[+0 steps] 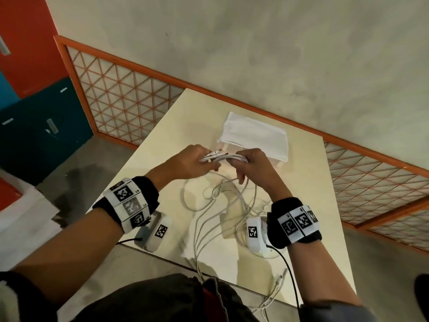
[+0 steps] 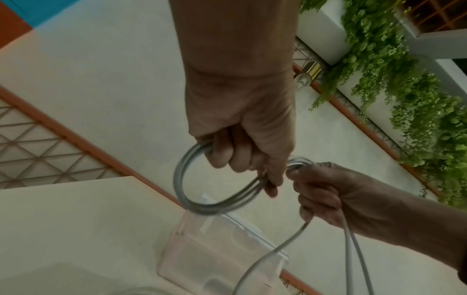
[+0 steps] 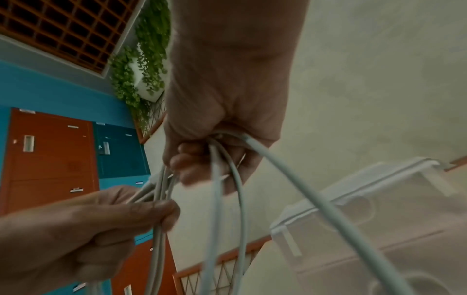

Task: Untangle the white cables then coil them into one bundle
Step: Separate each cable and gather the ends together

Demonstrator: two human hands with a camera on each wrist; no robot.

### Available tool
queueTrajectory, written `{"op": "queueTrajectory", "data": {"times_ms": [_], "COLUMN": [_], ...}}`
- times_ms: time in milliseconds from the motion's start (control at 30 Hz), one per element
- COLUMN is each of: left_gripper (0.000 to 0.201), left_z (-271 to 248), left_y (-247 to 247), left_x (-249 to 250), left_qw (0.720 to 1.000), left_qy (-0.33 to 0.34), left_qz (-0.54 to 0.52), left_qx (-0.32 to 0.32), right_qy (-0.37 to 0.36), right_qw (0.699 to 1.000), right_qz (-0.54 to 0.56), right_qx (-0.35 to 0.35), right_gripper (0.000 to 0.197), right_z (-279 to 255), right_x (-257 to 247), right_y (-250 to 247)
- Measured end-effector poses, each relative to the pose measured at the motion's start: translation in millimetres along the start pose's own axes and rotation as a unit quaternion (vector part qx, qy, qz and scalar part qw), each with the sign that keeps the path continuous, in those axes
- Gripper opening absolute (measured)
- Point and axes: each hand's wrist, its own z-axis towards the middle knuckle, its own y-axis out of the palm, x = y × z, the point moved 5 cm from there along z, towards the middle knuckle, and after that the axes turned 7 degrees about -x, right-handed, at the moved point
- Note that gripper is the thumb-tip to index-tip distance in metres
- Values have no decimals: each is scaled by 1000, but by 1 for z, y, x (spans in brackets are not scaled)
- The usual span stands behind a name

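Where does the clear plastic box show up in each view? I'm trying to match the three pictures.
Head: clear plastic box beyond both hands, under a white cloth.
Left wrist: bottom centre, below the cable loop.
Right wrist: lower right.
Shared landmark: the white cables.

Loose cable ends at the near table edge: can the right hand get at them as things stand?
Probably not yet. The right hand grips the white cables together with the left hand. The loose cable ends lie uncovered below its wrist; it would have to let go first.
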Motion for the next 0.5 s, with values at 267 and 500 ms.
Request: {"op": "queueTrajectory", "data": {"times_ms": [267,500], "left_gripper": [21,31], "left_z": [0,14], "left_y": [-59,-48], "left_x": [-10,-59], "left_qw": [943,956], "left_qy": [18,-128], "left_qz": [-121,-48], "left_qx": [310,259], "right_qy": [64,116], "right_qw": [997,993], "right_qz": [38,19], "right_qx": [-4,33], "right_gripper": [27,53], "right_z": [-11,-29], "right_x": [40,70], "right_y": [5,-2]}}
